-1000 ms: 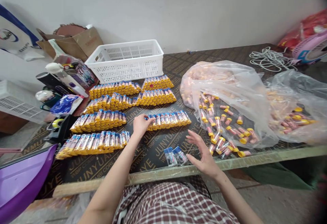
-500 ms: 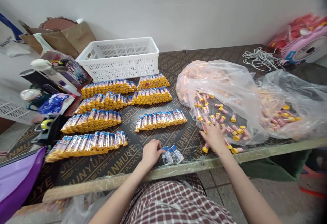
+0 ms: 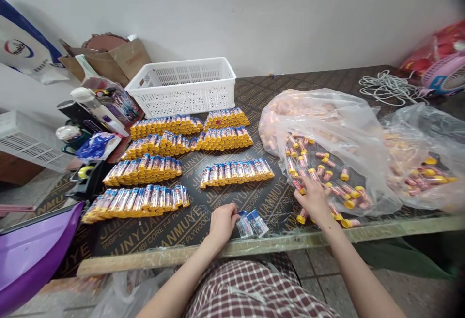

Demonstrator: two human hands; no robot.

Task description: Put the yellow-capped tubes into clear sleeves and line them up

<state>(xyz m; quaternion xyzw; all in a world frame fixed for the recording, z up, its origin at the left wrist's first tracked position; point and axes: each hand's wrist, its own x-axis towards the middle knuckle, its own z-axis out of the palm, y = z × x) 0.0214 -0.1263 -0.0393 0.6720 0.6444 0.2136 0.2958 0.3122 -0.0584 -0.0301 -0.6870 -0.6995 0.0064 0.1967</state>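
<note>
My left hand [image 3: 224, 222] rests near the table's front edge with its fingers curled into a pinch. Its fingertips come right up to two small clear packets [image 3: 251, 223] with blue tops, and anything between them is hidden. Among loose pink tubes with yellow caps [image 3: 339, 191], my right hand [image 3: 315, 201] reaches down with its fingers apart, touching the nearest ones. These tubes spill from the mouth of a translucent plastic bag [image 3: 327, 110]. Left of the hands, blue-topped tubes with yellow ends lie stacked in neat rows [image 3: 236, 172].
Behind the rows stands a white plastic crate [image 3: 189, 93]. A second plastic bag [image 3: 428, 139] with tubes lies to the right, near a coiled white cord [image 3: 390, 88] and a pink fan [image 3: 445, 76]. At left are a tape dispenser [image 3: 89, 177] and a purple bin [image 3: 39, 255].
The whole view has shifted, so things appear farther right and slightly lower. My left fingers look more curled beside the packets. My right hand stays among the loose tubes.
</note>
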